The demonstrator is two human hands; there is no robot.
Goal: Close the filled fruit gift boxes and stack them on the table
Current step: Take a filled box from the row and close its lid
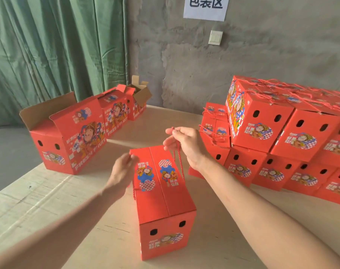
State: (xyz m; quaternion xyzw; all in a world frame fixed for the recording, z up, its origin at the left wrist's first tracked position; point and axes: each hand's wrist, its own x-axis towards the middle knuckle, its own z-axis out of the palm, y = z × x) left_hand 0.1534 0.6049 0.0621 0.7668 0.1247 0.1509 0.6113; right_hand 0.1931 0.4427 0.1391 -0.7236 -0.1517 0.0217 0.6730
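right hand [184, 144] raised, grip pinching the rope handle [180, 165] above the closed box [165, 200]; left hand [122, 169] blurred, grip unclear.

Printed "包装区" in dark characters on the white paper sign [205, 8], high at twelve o'clock. Lettered "FRESH FRUIT" in white along the open red box [72, 136] at nine o'clock.
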